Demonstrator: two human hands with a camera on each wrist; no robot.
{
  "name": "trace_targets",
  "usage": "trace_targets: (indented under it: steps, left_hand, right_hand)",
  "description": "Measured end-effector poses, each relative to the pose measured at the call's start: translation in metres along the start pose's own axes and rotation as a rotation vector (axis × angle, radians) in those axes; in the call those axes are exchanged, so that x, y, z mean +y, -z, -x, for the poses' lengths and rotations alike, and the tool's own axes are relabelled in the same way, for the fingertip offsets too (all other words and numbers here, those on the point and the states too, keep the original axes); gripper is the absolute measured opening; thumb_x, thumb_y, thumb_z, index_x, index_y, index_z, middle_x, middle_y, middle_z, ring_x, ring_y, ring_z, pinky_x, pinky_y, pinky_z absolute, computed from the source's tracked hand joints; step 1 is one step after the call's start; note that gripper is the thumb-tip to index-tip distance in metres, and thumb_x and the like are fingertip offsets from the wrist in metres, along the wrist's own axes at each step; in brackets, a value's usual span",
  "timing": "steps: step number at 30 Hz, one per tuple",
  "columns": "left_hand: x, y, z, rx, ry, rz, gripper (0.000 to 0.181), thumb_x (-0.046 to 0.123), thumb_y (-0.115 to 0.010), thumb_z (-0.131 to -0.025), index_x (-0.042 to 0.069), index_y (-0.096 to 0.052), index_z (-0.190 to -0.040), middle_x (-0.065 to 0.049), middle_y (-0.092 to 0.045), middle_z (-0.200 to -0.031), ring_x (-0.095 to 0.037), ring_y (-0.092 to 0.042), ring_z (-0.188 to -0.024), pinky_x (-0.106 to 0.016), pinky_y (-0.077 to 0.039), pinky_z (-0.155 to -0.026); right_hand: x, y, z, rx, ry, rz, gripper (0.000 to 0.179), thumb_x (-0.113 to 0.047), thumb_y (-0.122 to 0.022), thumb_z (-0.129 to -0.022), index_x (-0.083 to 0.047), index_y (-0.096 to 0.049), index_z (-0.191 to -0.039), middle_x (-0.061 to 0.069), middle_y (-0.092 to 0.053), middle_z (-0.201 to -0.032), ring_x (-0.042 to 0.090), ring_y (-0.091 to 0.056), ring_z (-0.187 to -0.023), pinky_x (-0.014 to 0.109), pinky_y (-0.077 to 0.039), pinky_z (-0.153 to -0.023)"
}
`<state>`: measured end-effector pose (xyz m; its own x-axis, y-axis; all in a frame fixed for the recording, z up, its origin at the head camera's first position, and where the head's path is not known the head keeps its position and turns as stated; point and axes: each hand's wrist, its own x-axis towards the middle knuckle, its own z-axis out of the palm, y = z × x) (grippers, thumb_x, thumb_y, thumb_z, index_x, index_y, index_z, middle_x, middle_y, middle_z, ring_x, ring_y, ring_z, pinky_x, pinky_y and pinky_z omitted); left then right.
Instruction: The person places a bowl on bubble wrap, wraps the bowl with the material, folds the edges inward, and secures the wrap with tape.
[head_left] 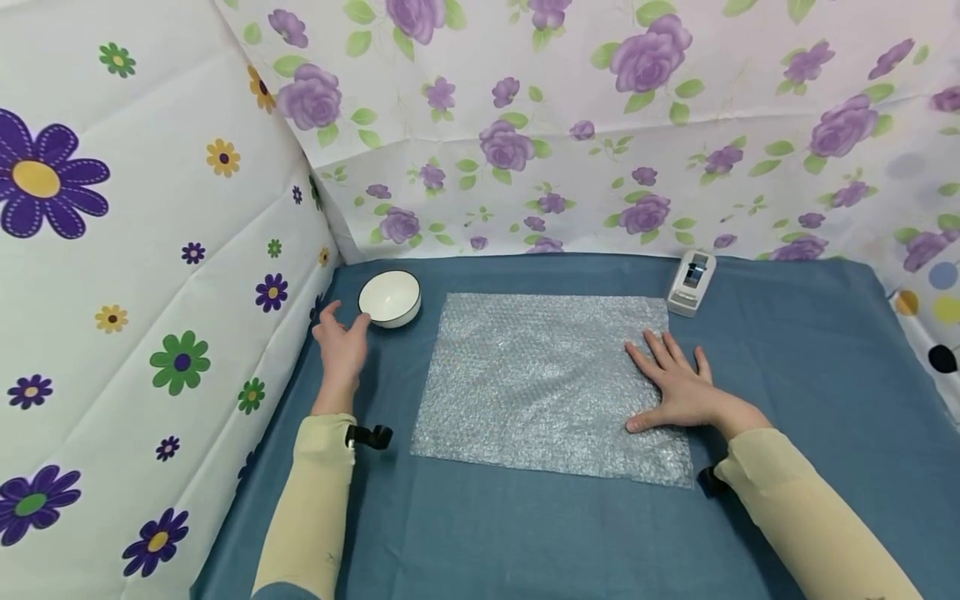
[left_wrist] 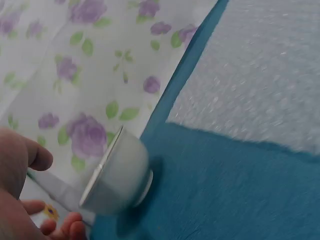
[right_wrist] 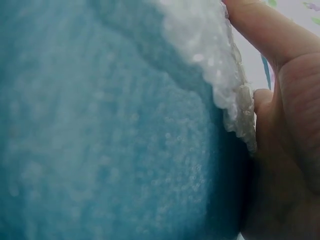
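A white bowl with a dark rim (head_left: 390,298) stands upright at the back left of the cloth. Just left of it is my left hand (head_left: 342,350), thumb and fingers spread apart. In the left wrist view, a gap shows between the hand (left_wrist: 22,195) and the bowl (left_wrist: 122,175). A sheet of clear bubble wrap (head_left: 540,383) lies flat in the middle. My right hand (head_left: 678,392) rests on its right edge, fingers spread. The right wrist view shows the thumb side of that hand (right_wrist: 295,100) against the bubble wrap's edge (right_wrist: 215,65).
A white and grey tape dispenser-like device (head_left: 692,283) lies behind the right hand, near the sheet's back right corner. Blue cloth (head_left: 525,533) covers the table. Floral sheets (head_left: 510,192) hang along the back and left sides.
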<state>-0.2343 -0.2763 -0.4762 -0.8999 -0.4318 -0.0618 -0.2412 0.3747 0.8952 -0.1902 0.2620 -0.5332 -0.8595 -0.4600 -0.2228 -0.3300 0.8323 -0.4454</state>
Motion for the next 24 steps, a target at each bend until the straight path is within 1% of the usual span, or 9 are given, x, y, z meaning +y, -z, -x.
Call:
trace_targets:
  steps: [2, 4, 6, 8, 11, 15, 18, 21, 24]
  left_hand:
    - [-0.002, 0.004, -0.01, -0.039, 0.103, 0.073, 0.074, 0.038, -0.054, -0.11, 0.019, -0.017, -0.171, -0.018, -0.037, -0.138, -0.025, -0.047, -0.097, -0.038, -0.043, -0.085]
    - [-0.004, 0.006, -0.018, -0.097, 0.188, 0.127, 0.078, 0.043, -0.052, -0.11, 0.022, -0.009, -0.172, -0.014, -0.047, -0.127, -0.021, -0.052, -0.091, -0.035, -0.047, -0.083]
    - [-0.005, 0.006, -0.026, -0.155, 0.251, 0.18, 0.08, 0.046, -0.051, -0.111, 0.023, -0.005, -0.172, -0.009, -0.051, -0.112, -0.018, -0.056, -0.083, -0.032, -0.051, -0.077]
    - [-0.006, 0.007, -0.032, -0.207, 0.293, 0.199, 0.08, 0.048, -0.049, -0.112, 0.023, -0.004, -0.173, -0.006, -0.052, -0.101, -0.014, -0.057, -0.078, -0.029, -0.052, -0.072]
    - [-0.007, 0.005, -0.038, -0.268, 0.31, 0.192, 0.074, 0.047, -0.045, -0.114, 0.019, -0.011, -0.173, -0.004, -0.051, -0.102, -0.013, -0.059, -0.075, -0.027, -0.051, -0.066]
    - [-0.007, 0.001, -0.043, -0.322, 0.297, 0.169, 0.061, 0.045, -0.041, -0.115, 0.011, -0.031, -0.165, -0.007, -0.057, -0.103, -0.014, -0.062, -0.071, -0.027, -0.05, -0.062]
    - [-0.007, -0.003, -0.046, -0.328, 0.294, 0.167, 0.049, 0.042, -0.041, -0.116, 0.007, -0.044, -0.15, -0.007, -0.06, -0.099, -0.013, -0.064, -0.068, -0.028, -0.051, -0.06]
    - [-0.008, -0.006, -0.046, -0.318, 0.304, 0.168, 0.037, 0.037, -0.042, -0.116, 0.007, -0.05, -0.136, -0.007, -0.062, -0.097, -0.013, -0.066, -0.066, -0.027, -0.053, -0.06]
    - [-0.009, -0.007, -0.047, -0.322, 0.31, 0.165, 0.033, 0.033, -0.04, -0.116, 0.007, -0.052, -0.133, -0.008, -0.065, -0.097, -0.014, -0.068, -0.067, -0.027, -0.055, -0.06]
  right_hand:
    - [0.0, 0.0, 0.0, -0.004, -0.002, -0.001, 0.135, -0.076, -0.082, -0.078, -0.014, -0.012, -0.174, 0.021, 0.011, -0.178, 0.05, 0.017, -0.16, 0.08, 0.017, -0.114]
    - [0.001, 0.0, 0.001, -0.008, -0.006, -0.001, 0.134, -0.076, -0.082, -0.078, -0.014, -0.011, -0.174, 0.02, 0.012, -0.178, 0.049, 0.017, -0.16, 0.08, 0.017, -0.114]
    - [0.002, -0.001, 0.0, -0.008, -0.008, 0.002, 0.135, -0.077, -0.081, -0.078, -0.015, -0.011, -0.174, 0.02, 0.012, -0.178, 0.049, 0.017, -0.16, 0.08, 0.017, -0.114]
    - [0.002, -0.002, 0.0, -0.006, -0.01, 0.002, 0.135, -0.078, -0.081, -0.077, -0.016, -0.011, -0.175, 0.02, 0.012, -0.178, 0.049, 0.017, -0.16, 0.08, 0.017, -0.114]
    - [0.003, -0.003, 0.0, -0.003, -0.01, 0.0, 0.135, -0.078, -0.081, -0.077, -0.017, -0.011, -0.175, 0.02, 0.012, -0.178, 0.049, 0.017, -0.16, 0.08, 0.017, -0.114]
    - [0.004, -0.004, 0.0, 0.002, -0.012, 0.004, 0.135, -0.079, -0.081, -0.077, -0.017, -0.011, -0.175, 0.019, 0.012, -0.178, 0.049, 0.017, -0.16, 0.08, 0.017, -0.114]
    - [0.005, -0.004, 0.0, 0.002, -0.012, 0.006, 0.135, -0.078, -0.081, -0.077, -0.017, -0.011, -0.175, 0.019, 0.012, -0.178, 0.049, 0.017, -0.16, 0.08, 0.017, -0.114]
    - [0.003, -0.003, 0.0, 0.0, -0.011, 0.002, 0.135, -0.078, -0.081, -0.077, -0.016, -0.011, -0.175, 0.02, 0.012, -0.178, 0.049, 0.017, -0.16, 0.08, 0.017, -0.114]
    - [0.001, -0.002, 0.0, -0.001, -0.015, 0.003, 0.135, -0.078, -0.081, -0.077, -0.015, -0.012, -0.174, 0.02, 0.011, -0.178, 0.049, 0.017, -0.16, 0.08, 0.017, -0.114]
